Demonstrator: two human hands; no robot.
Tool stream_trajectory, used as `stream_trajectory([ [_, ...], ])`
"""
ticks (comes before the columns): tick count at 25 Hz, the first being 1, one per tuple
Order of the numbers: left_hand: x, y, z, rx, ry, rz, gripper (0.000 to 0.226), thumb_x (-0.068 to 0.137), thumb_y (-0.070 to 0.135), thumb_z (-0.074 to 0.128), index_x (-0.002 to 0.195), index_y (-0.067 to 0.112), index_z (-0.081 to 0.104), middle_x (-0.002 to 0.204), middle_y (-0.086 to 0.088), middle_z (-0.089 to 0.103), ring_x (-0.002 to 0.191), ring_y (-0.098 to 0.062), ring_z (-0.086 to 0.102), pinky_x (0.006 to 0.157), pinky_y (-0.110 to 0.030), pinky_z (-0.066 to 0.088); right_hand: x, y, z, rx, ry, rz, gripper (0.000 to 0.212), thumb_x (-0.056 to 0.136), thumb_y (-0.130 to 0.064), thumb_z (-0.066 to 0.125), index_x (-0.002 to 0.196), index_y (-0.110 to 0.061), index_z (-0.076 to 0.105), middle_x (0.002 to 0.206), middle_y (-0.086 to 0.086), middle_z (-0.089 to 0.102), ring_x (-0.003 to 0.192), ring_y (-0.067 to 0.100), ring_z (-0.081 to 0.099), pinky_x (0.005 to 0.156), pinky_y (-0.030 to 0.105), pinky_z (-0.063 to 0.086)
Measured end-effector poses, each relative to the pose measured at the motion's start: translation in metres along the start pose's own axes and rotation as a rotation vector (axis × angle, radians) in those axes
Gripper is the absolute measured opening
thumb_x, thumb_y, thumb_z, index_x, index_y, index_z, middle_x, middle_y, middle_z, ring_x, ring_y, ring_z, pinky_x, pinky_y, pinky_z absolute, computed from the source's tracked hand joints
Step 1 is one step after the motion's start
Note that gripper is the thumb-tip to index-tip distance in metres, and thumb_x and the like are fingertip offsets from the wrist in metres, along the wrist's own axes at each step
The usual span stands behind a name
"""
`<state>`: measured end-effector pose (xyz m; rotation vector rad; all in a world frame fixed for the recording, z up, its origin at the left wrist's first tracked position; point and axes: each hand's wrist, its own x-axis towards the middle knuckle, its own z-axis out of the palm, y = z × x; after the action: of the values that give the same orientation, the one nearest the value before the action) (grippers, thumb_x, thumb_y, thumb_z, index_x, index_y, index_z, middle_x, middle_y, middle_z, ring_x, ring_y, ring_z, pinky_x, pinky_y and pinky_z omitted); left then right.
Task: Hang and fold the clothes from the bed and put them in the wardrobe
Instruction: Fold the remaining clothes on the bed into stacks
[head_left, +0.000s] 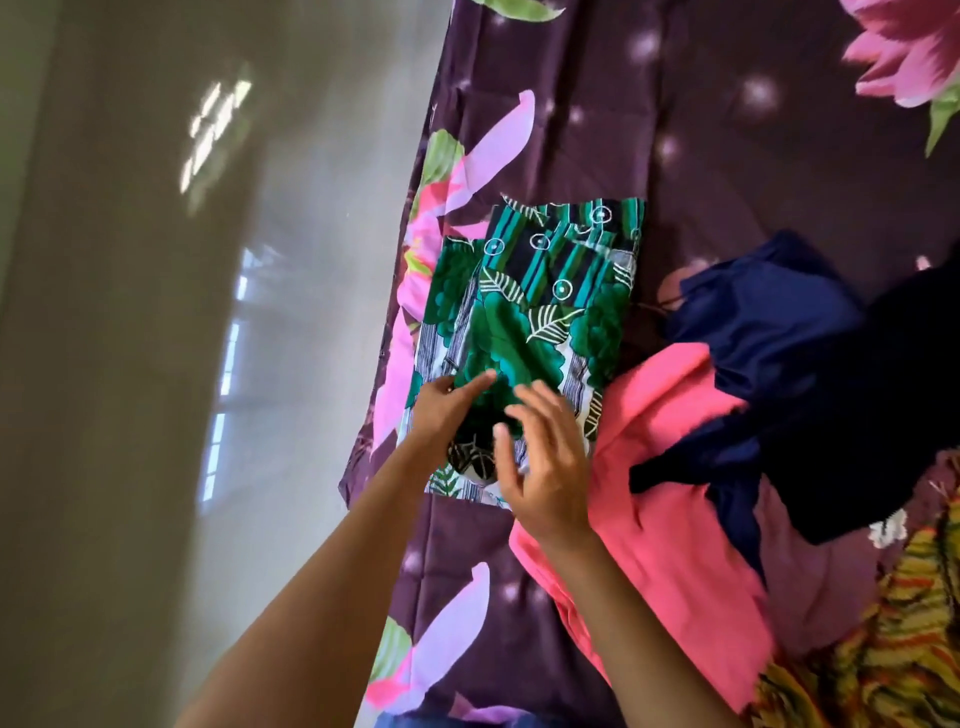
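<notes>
Green leaf-print garment (540, 306) — folded to a rough rectangle, lying flat on the bed (727, 130) near its edge, at the middle of the view. Thin printed cloth by the look of it: light, limp, too soft to keep a fold unaided, likely to slide open if lifted by one corner. Best taken along the near folded edge at 6 o'clock, both sides at once, or scooped flat from beneath to keep the layers stacked.

Left grip (447, 410) at 7 o'clock of the garment, fingers straight and laid on the cloth, pressing rather than pinching — nothing enclosed. Right grip (545, 462) at 6 o'clock, fingers spread and relaxed over the near edge, blurred. Impossible to tell whether touching the cloth, but plainly holding nothing.

Pink garment (670, 467) at 4 o'clock, touching the green one's right edge, unfolded and rumpled. Navy garment (769, 332) at 3 o'clock, heaped, partly over the pink. Yellow striped fabric (893, 639) at 5 o'clock, off in the corner. By judgement: one piece nearly folded, others not yet begun, wardrobe not in view.
</notes>
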<state>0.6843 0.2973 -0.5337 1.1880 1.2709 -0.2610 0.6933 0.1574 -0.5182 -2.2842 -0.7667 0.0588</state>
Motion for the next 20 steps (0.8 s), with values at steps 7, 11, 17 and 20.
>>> stream_trajectory([
  [7,-0.029,0.012,0.009,0.226,0.313,0.731,0.013,0.093,0.009,0.053,0.097,-0.001,0.059,0.075,-0.005,0.057,0.06,-0.004,0.046,0.058,-0.018,0.037,-0.023,0.024,0.001,-0.129,-0.209,0.015,0.057,0.099,-0.046,0.03,0.144,-0.012,0.034,0.154,0.023,0.019,0.144,0.036,0.016,0.113,0.055,0.018],
  [11,-0.008,-0.032,-0.029,0.361,0.369,0.456,0.017,0.096,0.009,0.048,0.108,0.001,0.057,0.09,-0.015,0.065,0.076,-0.023,0.058,0.064,-0.029,0.038,-0.023,0.02,0.017,-0.209,-0.409,-0.093,0.063,0.093,-0.055,0.037,0.146,-0.022,0.035,0.155,0.016,0.023,0.143,0.032,0.021,0.109,0.058,0.023],
  [17,-0.033,-0.057,-0.046,0.369,0.344,0.35,0.015,0.09,0.025,0.062,0.094,0.011,0.059,0.084,0.0,0.063,0.07,-0.017,0.057,0.063,-0.025,0.043,-0.039,0.022,0.009,-0.022,-0.156,0.004,0.052,0.088,-0.043,0.056,0.128,-0.011,0.045,0.14,0.023,0.036,0.126,0.038,0.04,0.107,0.05,0.032],
  [20,-0.06,-0.084,-0.04,0.337,0.267,0.216,0.027,0.078,0.036,0.074,0.074,0.012,0.062,0.068,0.0,0.065,0.059,-0.011,0.06,0.057,-0.015,0.045,-0.072,0.026,0.001,-0.101,-0.17,-0.063,0.058,0.081,-0.034,0.067,0.129,-0.011,0.044,0.137,0.022,0.035,0.127,0.039,0.04,0.11,0.049,0.03],
])
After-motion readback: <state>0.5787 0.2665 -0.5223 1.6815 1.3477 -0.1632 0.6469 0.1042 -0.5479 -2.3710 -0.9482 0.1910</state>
